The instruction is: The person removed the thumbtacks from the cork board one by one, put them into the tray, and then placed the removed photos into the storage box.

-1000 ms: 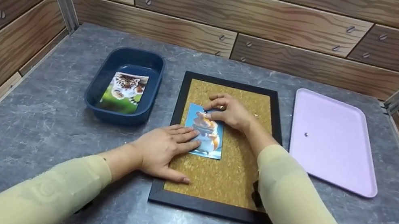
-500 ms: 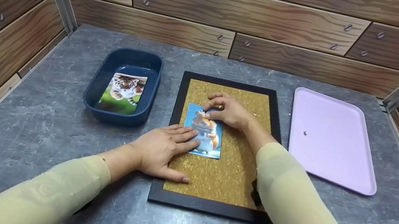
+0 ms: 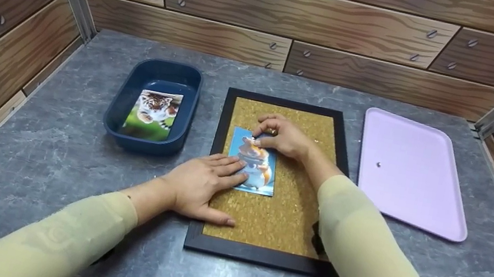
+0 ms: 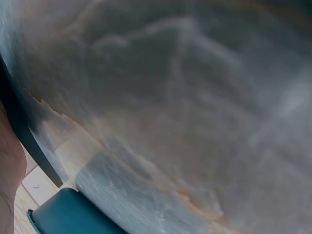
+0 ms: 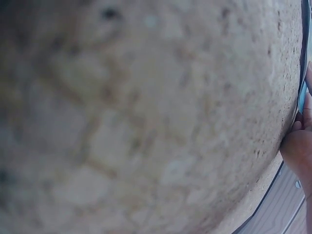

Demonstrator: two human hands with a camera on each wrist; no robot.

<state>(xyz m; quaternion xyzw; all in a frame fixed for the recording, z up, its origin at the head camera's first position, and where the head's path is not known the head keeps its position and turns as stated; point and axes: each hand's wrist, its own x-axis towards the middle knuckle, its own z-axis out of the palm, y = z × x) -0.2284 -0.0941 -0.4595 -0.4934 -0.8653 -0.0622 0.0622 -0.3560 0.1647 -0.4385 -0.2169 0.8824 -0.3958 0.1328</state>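
Observation:
On the black-framed cork board (image 3: 262,222) lies a blue picture card (image 3: 263,189) with an orange-and-white animal on it. My left hand (image 3: 203,184) rests on the board with fingers straight, their tips pressing the card's left side. At the card's top edge, the thumb and index finger of my right hand (image 3: 290,140) pinch a tiny push pin (image 3: 253,137), mostly hidden by the fingertips. The left wrist view shows mostly blurred tabletop. In the right wrist view, blurred cork fills the frame, with part of my right hand at the right edge.
A blue bin (image 3: 186,123) at the left holds a tiger picture card (image 3: 149,116). To the right lies a lilac tray (image 3: 421,189) with a small silver pin (image 3: 378,165) on it. Wood-patterned walls (image 3: 299,15) enclose the grey marbled table (image 3: 74,138).
Both hands hold the same places on the card. The head view shifts very slightly; nothing else visibly moves.

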